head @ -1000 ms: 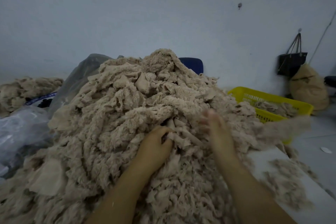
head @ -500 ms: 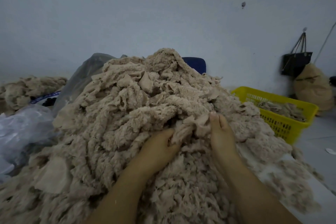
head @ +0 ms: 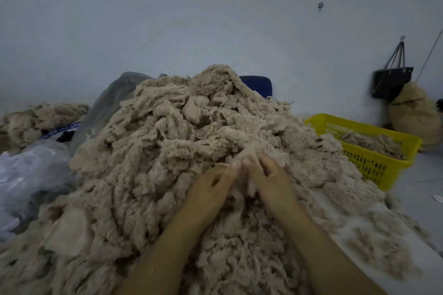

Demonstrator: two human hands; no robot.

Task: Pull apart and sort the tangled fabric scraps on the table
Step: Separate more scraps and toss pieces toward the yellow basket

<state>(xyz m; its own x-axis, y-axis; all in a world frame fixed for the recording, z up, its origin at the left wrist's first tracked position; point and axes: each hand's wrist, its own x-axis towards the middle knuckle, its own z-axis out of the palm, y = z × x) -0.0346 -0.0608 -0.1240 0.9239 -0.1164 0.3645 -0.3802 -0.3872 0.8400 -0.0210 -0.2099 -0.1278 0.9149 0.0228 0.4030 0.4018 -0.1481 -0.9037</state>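
Left hand, right hand both pinch one scrap, thumbs touching. Pile all round grip. Basket well right of grip.

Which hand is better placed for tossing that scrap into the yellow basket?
The right hand: both pinch the fabric scrap, but the yellow basket sits on its side; the left hand would likely cross over.

Beige scrap pile; yellow lattice basket at three o'clock; black bag at two; pale grey wall.
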